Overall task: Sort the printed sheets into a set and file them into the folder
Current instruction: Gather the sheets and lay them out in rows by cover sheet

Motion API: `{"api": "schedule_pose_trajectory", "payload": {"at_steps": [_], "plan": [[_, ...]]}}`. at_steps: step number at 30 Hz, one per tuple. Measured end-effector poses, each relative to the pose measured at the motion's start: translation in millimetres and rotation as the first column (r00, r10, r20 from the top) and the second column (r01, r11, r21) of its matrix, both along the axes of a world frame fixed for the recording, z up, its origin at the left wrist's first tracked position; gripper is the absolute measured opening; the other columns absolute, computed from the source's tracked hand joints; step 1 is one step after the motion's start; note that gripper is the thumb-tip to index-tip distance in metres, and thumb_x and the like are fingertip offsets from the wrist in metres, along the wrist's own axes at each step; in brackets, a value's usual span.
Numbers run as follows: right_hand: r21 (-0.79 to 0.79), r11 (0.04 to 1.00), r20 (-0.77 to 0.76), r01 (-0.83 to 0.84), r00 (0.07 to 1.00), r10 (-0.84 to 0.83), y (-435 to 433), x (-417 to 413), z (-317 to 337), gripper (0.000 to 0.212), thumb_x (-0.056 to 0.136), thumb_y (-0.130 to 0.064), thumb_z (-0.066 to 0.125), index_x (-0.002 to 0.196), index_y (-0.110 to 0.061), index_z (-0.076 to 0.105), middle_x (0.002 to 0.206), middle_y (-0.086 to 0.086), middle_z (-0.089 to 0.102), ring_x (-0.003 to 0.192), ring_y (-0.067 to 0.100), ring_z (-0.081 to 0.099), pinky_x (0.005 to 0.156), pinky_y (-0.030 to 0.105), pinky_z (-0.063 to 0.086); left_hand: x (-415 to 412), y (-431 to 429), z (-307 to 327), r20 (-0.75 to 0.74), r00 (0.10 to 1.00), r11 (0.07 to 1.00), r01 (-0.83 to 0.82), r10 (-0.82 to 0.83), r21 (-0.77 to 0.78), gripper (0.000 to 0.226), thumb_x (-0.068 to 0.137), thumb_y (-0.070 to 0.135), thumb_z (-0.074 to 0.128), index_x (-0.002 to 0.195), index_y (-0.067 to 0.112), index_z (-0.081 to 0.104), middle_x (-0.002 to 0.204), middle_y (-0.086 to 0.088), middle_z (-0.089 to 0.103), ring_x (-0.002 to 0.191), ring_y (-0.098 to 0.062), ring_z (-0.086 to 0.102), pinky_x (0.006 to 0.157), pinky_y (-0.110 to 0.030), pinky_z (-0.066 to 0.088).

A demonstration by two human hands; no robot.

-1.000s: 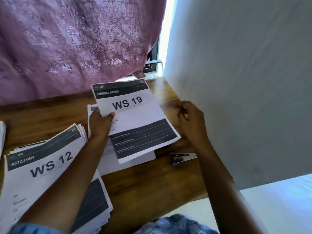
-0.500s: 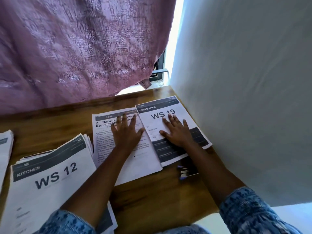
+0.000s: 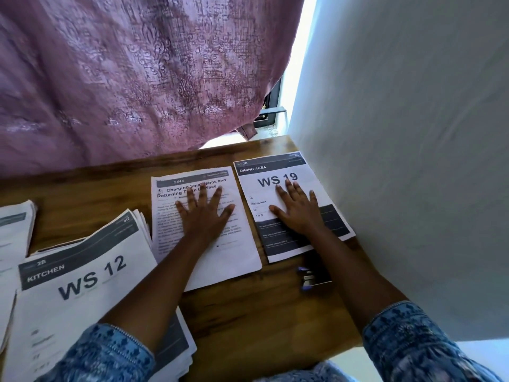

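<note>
Two printed sheets lie side by side on the wooden table (image 3: 261, 321). My left hand (image 3: 205, 213) lies flat with spread fingers on the text sheet headed "Charging Small Items" (image 3: 228, 260). My right hand (image 3: 298, 209) lies flat on the "WS 19" dining area sheet (image 3: 264, 172), which sits against the wall. A thick stack topped by the "WS 12" kitchen sheet (image 3: 82, 288) lies at the near left. No folder is in view.
A stapler (image 3: 314, 277) lies just below the WS 19 sheet, partly hidden by my right forearm. More sheets (image 3: 12, 232) lie at the far left edge. A purple curtain (image 3: 137, 78) hangs behind the table; a white wall (image 3: 413, 161) bounds the right side.
A second ago my left hand held the WS 19 sheet up over the other sheet. It now lies flat at the right, and both hands have spread flat on the two sheets.
</note>
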State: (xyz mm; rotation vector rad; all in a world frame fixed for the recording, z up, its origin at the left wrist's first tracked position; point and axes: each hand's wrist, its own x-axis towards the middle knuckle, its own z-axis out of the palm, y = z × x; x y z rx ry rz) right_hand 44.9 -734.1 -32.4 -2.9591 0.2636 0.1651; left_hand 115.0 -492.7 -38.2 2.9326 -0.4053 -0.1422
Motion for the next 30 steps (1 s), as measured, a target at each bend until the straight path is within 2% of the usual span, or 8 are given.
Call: {"api": "schedule_pose_trajectory", "payload": {"at_steps": [12,16,20,23,25,26,28,30], "plan": [[0.000,1.000,-0.028,0.026,0.999,-0.026,5,-5,9,0.073,0.092,-0.067,0.021,0.151,-0.032,-0.001,0.160,0.000,-0.010,0.147,0.018,-0.008,0.116,0.053,-0.005,-2,-5,5,0.050,0.998,0.999,0.032,-0.031,-0.012,0.069,0.092,0.067,0.018,0.153,0.035,0.011,0.162,-0.009,0.005,0.148,-0.034,-0.001,0.114,-0.057,-0.010],[0.129,0.988,0.190,0.084,0.976,-0.108,31,1,41,0.073,0.092,-0.065,0.027,0.152,-0.027,0.011,0.161,0.003,0.000,0.148,0.021,-0.001,0.115,0.052,-0.001,-8,6,34,0.110,0.992,0.990,0.079,-0.066,-0.120,0.067,0.093,0.065,0.020,0.150,0.031,0.024,0.161,-0.005,0.016,0.149,-0.026,0.006,0.116,-0.049,-0.010],[0.290,0.956,0.473,-0.051,0.876,-0.096,117,4,64,0.065,0.089,-0.048,0.048,0.142,-0.011,0.040,0.149,0.014,0.037,0.139,0.031,0.032,0.112,0.051,0.028,-39,61,69,0.191,0.982,0.961,0.061,-0.008,-0.271,0.054,0.094,0.059,0.038,0.139,0.030,0.046,0.152,0.000,0.037,0.142,-0.021,0.030,0.117,-0.051,0.002],[0.366,0.898,0.502,-0.244,0.864,0.030,198,-4,58,0.057,0.089,-0.037,0.057,0.139,-0.012,0.045,0.142,0.012,0.047,0.131,0.030,0.043,0.107,0.046,0.036,-70,141,71,0.282,0.951,0.894,0.012,0.129,-0.448,0.043,0.093,0.046,0.053,0.130,0.025,0.057,0.137,-0.001,0.056,0.126,-0.023,0.052,0.114,-0.055,0.025],[0.350,0.874,0.499,-0.336,0.857,0.130,242,-11,46,0.057,0.088,-0.040,0.059,0.138,-0.015,0.046,0.142,0.009,0.048,0.130,0.028,0.046,0.107,0.041,0.034,-81,204,55,0.346,0.904,0.876,-0.058,0.249,-0.478,0.039,0.092,0.041,0.055,0.124,0.019,0.062,0.126,-0.007,0.064,0.114,-0.030,0.061,0.102,-0.059,0.042],[0.317,0.875,0.510,-0.367,0.844,0.169,261,-13,41,0.059,0.086,-0.041,0.059,0.138,-0.016,0.046,0.141,0.008,0.049,0.129,0.028,0.047,0.106,0.039,0.034,-84,236,48,0.332,0.884,0.874,-0.151,0.329,-0.463,0.038,0.092,0.041,0.054,0.121,0.017,0.063,0.122,-0.009,0.066,0.111,-0.033,0.062,0.098,-0.059,0.044],[0.293,0.879,0.481,-0.376,0.853,0.204,287,-16,29,0.066,0.085,-0.042,0.062,0.142,-0.017,0.041,0.144,0.007,0.046,0.131,0.029,0.045,0.107,0.040,0.034,-87,292,35,0.244,0.857,0.867,-0.361,0.454,-0.345,0.044,0.093,0.043,0.049,0.127,0.017,0.059,0.132,-0.011,0.060,0.123,-0.034,0.053,0.106,-0.061,0.035],[0.331,0.882,0.400,-0.336,0.897,0.191,302,-16,21,0.073,0.086,-0.040,0.063,0.147,-0.017,0.031,0.150,0.008,0.037,0.136,0.029,0.037,0.108,0.042,0.034,-89,331,24,0.150,0.849,0.857,-0.475,0.506,-0.200,0.049,0.096,0.042,0.047,0.141,0.022,0.047,0.149,-0.008,0.042,0.139,-0.032,0.034,0.113,-0.060,0.018]]}}
